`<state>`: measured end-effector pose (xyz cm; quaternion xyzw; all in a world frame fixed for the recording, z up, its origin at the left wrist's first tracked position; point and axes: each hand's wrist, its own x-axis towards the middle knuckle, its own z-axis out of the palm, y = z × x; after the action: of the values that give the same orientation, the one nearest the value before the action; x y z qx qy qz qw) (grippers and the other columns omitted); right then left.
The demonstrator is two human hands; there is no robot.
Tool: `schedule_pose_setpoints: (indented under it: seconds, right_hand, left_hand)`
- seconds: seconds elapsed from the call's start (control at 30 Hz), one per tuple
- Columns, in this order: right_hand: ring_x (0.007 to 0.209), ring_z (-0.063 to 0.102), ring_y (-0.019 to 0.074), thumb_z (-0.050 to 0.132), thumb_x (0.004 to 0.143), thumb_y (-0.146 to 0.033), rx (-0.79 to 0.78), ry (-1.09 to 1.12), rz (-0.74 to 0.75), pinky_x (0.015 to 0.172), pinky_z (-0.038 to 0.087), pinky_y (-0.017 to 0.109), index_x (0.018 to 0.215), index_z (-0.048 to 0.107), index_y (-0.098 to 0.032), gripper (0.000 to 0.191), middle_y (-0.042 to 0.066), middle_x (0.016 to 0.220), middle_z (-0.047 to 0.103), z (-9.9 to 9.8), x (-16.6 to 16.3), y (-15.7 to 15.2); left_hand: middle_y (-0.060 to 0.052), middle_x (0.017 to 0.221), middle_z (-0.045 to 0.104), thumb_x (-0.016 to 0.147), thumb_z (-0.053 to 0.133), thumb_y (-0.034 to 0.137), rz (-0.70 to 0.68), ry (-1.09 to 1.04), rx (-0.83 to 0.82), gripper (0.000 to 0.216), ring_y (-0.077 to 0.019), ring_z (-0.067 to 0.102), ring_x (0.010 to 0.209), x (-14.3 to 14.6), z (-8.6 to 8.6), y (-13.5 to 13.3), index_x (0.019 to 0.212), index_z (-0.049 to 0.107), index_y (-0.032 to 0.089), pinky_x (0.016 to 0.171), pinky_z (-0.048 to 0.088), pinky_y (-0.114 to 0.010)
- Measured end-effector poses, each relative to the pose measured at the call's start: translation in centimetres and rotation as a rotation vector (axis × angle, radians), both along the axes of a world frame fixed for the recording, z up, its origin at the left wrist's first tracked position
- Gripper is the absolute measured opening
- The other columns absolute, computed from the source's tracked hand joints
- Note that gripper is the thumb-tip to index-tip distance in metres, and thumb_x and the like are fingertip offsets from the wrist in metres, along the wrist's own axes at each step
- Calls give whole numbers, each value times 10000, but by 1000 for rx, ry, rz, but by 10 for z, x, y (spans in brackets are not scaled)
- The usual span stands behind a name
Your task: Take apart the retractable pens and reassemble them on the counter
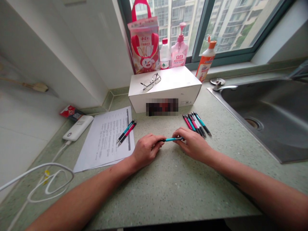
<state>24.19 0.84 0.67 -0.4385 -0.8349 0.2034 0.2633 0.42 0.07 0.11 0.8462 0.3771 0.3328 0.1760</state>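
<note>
A teal ballpoint pen [172,139] lies level between my two hands, above the speckled green countertop [168,189]. My left hand [147,148] pinches its black grip end with thumb and fingers. At the other end, by the clip, my right hand [192,143] is closed on the same pen. Just beyond my right hand several pens [196,123] in teal, red and white lie side by side. To the left of my left hand, a teal pen [125,131] and a red pen [127,133] rest on printed sheets of paper [103,138].
A white box [166,86] with eyeglasses [151,82] on top stands at the back, before a bag [145,48] and several bottles. The steel sink [276,118] is at right. At left are a white power bank [78,128] and a looped white cable [50,192].
</note>
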Motion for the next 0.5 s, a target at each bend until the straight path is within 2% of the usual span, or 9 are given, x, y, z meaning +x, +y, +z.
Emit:
schedule_pose_setpoints:
  seconds: [0.13, 0.23, 0.4, 0.5]
  right_hand:
    - [826, 665, 194, 534, 991, -330, -57, -57, -11, 738, 509, 332, 1120, 668, -226, 213, 59, 950, 712, 1, -3, -2]
    - [818, 660, 200, 453, 1030, -355, -47, -113, 3, 736, 504, 339, 1035, 708, -231, 283, 56, 898, 689, 0, -2, -2]
    - [901, 646, 214, 556, 969, -260, 36, -33, -31, 786, 508, 354, 1020, 664, -216, 128, 71, 996, 661, 1, 4, 3]
    - [931, 646, 235, 547, 952, -213, 109, -58, -82, 827, 507, 389, 1001, 650, -210, 115, 86, 1009, 667, 2, 8, 7]
  left_hand:
    - [-71, 865, 741, 987, 536, 224, 2, -25, -6, 210, -181, 661, 778, -1, -1, 0, 1120, 691, 173, 738, 539, -320]
    - [-70, 857, 736, 984, 525, 215, 3, -12, -19, 220, -182, 668, 782, -1, 0, -1, 1119, 694, 175, 743, 542, -322]
    - [-55, 822, 719, 983, 517, 208, 64, 13, -59, 223, -185, 662, 767, -1, -1, 0, 1126, 685, 182, 731, 541, -325]
    - [-73, 917, 737, 966, 545, 196, 118, 19, -46, 196, -204, 672, 849, -1, -4, 2, 1104, 683, 178, 785, 551, -355]
